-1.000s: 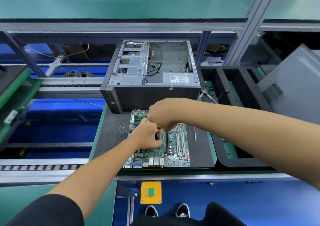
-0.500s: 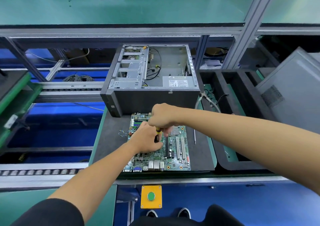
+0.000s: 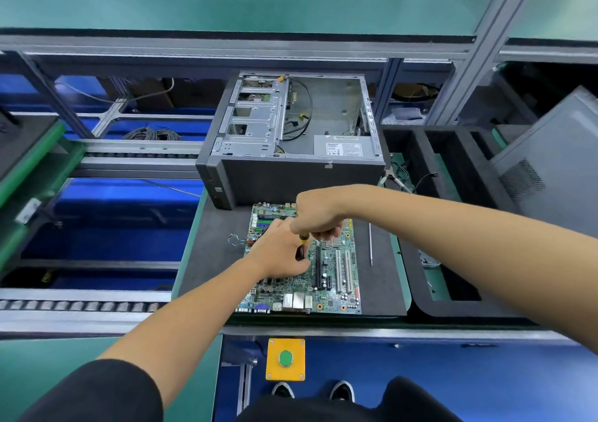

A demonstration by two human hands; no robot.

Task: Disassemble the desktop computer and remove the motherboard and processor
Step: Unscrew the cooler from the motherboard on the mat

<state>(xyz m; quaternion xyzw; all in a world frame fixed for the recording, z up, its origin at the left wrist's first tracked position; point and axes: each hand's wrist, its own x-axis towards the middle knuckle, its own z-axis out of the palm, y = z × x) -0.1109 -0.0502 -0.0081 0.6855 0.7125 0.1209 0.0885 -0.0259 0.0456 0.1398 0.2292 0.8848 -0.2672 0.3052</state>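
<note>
1 motherboard (image 3: 326, 279) lies on 1 dark mat (image 3: 213, 260) before 1 gutted case (image 3: 291, 150). The right hand (image 3: 318, 216) grips a screwdriver (image 3: 303, 238) (yellow-handled); the left hand (image 3: 280, 253) curls around its lower part. 1 loose metal rod (image 3: 370, 243) lies beside.

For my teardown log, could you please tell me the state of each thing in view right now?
Computer case: lying on its side, open, motherboard gone.
Motherboard: out, flat on the dark mat.
Screwdriver: upright over the board, gripped by the right hand.
Left hand: curled round the screwdriver's lower part.
Loose rod: lying flat on the mat.
</note>
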